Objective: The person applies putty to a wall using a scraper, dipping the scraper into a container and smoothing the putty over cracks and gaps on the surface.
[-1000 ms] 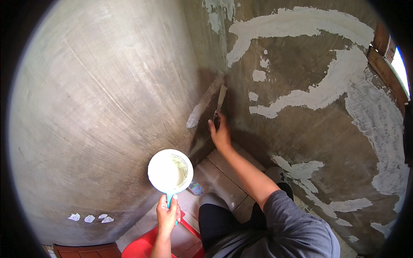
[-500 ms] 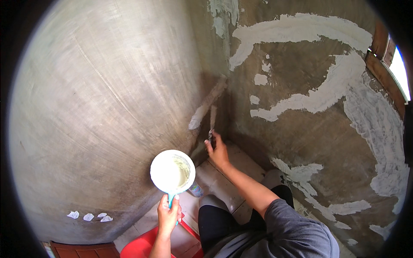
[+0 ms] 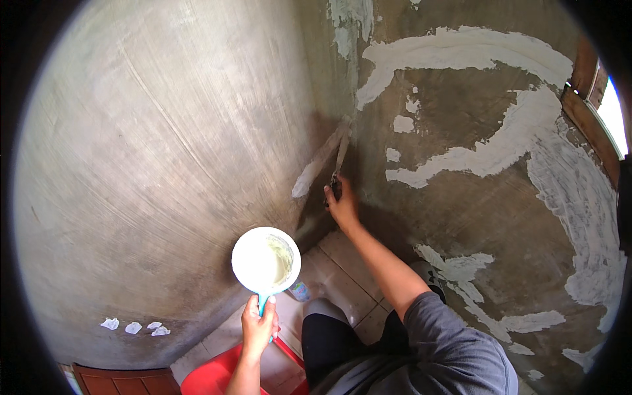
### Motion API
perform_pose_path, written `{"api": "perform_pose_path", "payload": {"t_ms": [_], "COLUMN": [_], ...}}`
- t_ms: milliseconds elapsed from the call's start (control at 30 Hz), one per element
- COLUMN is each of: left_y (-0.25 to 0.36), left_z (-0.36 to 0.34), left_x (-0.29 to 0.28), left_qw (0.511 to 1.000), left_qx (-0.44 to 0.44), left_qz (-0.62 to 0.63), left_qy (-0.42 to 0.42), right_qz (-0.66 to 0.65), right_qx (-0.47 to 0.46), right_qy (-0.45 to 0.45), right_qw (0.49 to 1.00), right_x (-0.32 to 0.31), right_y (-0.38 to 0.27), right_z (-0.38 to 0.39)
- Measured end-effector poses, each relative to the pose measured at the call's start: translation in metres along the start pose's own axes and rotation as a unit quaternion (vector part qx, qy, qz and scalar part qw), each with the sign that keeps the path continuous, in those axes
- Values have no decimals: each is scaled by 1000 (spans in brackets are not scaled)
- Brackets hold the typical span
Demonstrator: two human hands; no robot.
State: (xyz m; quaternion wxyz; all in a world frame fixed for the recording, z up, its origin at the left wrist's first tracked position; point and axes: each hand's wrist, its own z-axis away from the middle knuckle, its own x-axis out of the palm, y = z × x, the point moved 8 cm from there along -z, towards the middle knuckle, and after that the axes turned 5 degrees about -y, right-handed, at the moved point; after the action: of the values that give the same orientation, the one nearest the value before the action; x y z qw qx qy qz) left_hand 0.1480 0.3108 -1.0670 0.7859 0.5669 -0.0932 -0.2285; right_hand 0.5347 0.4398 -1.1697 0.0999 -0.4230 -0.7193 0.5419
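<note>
My left hand (image 3: 258,324) is closed around the light-blue handle of a dipper (image 3: 243,253). White putty (image 3: 280,260) coats the inside of its round bowl, which is held level near the left wall. My right hand (image 3: 346,205) grips the dark handle of a putty knife (image 3: 341,155), its narrow blade pointing up close to the corner between the walls. The blade lies near the upper end of a slanted putty streak (image 3: 309,174) on the left wall; whether it touches the wall I cannot tell.
Broad white patches (image 3: 474,49) cover parts of the right wall (image 3: 454,105). Small dabs (image 3: 133,328) mark the left wall low down. A red plastic piece (image 3: 210,375), perhaps a stool, and a small bottle (image 3: 299,291) stand on the tiled floor (image 3: 342,293). A wooden frame (image 3: 586,108) edges an opening at right.
My right hand has moved up and slightly right with the putty knife, bringing the blade up beside the streak's top end. My left hand holds the dipper in nearly the same place.
</note>
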Motion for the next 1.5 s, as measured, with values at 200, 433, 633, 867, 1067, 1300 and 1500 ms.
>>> {"api": "perform_pose_path", "payload": {"t_ms": [200, 433, 633, 867, 1067, 1300, 1500], "left_y": [-5, -3, 2, 3, 8, 14, 19], "left_z": [4, 2, 5, 5, 9, 18, 20], "left_x": [-6, -6, -7, -15, -19, -20, -20], "left_qw": [1000, 1000, 1000, 998, 992, 986, 982], "left_qx": [-4, -3, 10, 44, 89, 124, 149], "left_qz": [2, 2, 9, 34, 63, 65, 67], "left_qy": [9, 16, 16, 43, 71, 93, 97], "right_qz": [-67, -10, -3, -60, -38, -61, -74], "right_qx": [66, 5, 19, 89, 60, 193, 157], "right_qy": [-78, -96, -169, -123, -42, -101, -51], "right_qw": [992, 995, 986, 987, 997, 974, 984], "right_x": [42, 59, 67, 50, 62, 91, 112], "right_y": [-23, -64, -55, -58, -42, -20, -49], "right_z": [70, 137, 174, 146, 164, 208, 179]}}
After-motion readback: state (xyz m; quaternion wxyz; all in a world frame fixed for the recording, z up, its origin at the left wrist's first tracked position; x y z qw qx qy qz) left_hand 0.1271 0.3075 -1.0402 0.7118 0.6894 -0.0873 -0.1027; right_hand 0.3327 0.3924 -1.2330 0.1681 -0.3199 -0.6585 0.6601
